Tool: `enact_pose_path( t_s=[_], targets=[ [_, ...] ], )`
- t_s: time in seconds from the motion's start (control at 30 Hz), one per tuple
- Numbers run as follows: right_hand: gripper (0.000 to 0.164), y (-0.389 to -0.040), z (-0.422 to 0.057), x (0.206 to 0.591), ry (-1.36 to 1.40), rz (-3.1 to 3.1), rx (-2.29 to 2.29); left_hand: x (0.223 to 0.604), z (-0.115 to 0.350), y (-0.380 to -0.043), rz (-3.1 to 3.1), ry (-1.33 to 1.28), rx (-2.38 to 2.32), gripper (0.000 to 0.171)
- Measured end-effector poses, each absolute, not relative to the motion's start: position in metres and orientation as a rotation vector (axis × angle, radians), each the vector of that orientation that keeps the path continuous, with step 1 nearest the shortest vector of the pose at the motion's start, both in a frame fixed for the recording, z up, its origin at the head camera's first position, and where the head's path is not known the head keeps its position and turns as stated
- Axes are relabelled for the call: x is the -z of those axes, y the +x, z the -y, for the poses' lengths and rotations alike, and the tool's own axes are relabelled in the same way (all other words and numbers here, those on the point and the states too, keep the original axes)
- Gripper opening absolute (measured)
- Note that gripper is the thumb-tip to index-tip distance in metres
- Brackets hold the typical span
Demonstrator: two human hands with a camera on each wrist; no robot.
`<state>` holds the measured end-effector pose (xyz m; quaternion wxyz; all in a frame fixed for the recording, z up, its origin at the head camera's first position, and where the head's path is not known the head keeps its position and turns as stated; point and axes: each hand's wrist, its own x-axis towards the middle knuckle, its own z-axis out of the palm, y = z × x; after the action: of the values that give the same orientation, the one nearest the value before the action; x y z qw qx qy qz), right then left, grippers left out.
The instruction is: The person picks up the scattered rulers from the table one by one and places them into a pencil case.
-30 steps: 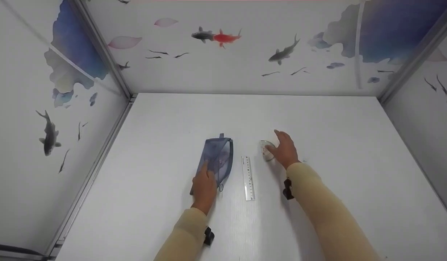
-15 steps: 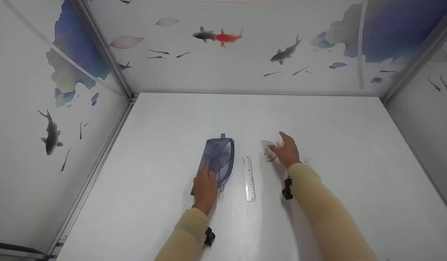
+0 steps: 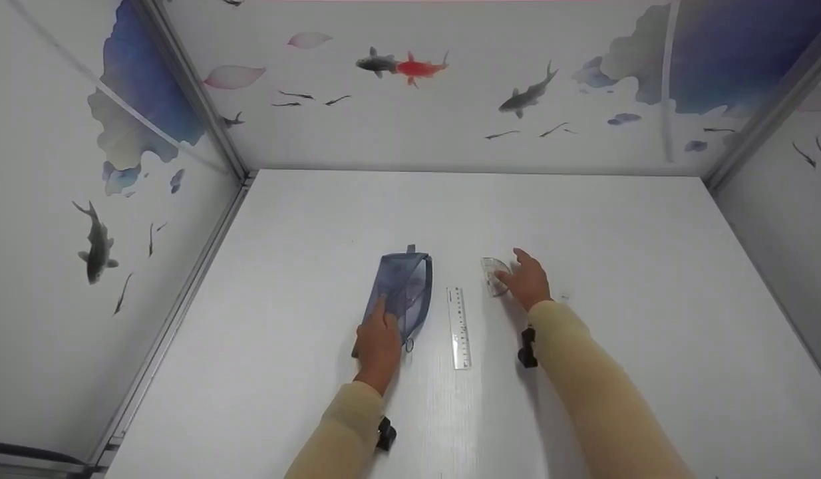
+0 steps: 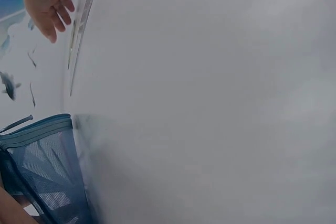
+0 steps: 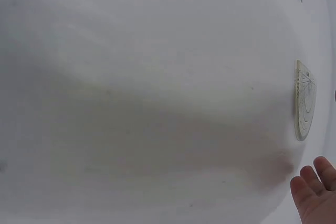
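A blue mesh zip pouch (image 3: 396, 279) lies left of centre in the head view, its zipped mouth gaping along the right side. My left hand (image 3: 378, 342) holds its near end, index finger stretched along the mesh. In the left wrist view the pouch (image 4: 47, 166) fills the lower left corner, with part of that hand at the edge. My right hand (image 3: 529, 279) is spread beside a clear protractor (image 3: 493, 276), its thumb over the curved edge. Seen from the right wrist, the fingers (image 5: 315, 179) are apart from the protractor (image 5: 304, 100).
Between the pouch and protractor lies a clear ruler (image 3: 458, 327) on the white table (image 3: 304, 266). A small clear object (image 3: 565, 297), too faint to identify, sits right of my right wrist. Walls with painted fish (image 3: 418, 68) enclose the back and sides.
My right hand has drawn back slightly from the protractor, uncovering more of it, and its fingers have come a little lower. My left hand and the pouch stay put.
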<state>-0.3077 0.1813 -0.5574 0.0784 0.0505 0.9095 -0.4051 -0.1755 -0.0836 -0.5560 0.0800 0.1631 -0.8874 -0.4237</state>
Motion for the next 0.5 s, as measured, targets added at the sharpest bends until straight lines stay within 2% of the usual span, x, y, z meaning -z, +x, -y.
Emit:
enact_pose_path(
  t_s=[0.5],
  targets=[
    [0.072, -0.3057, -0.1732, 0.5602, 0.152, -2.71, 1.219, 0.5539, 0.0828, -0.1754, 2.657, 0.478, 1.243, 0.048]
  ],
)
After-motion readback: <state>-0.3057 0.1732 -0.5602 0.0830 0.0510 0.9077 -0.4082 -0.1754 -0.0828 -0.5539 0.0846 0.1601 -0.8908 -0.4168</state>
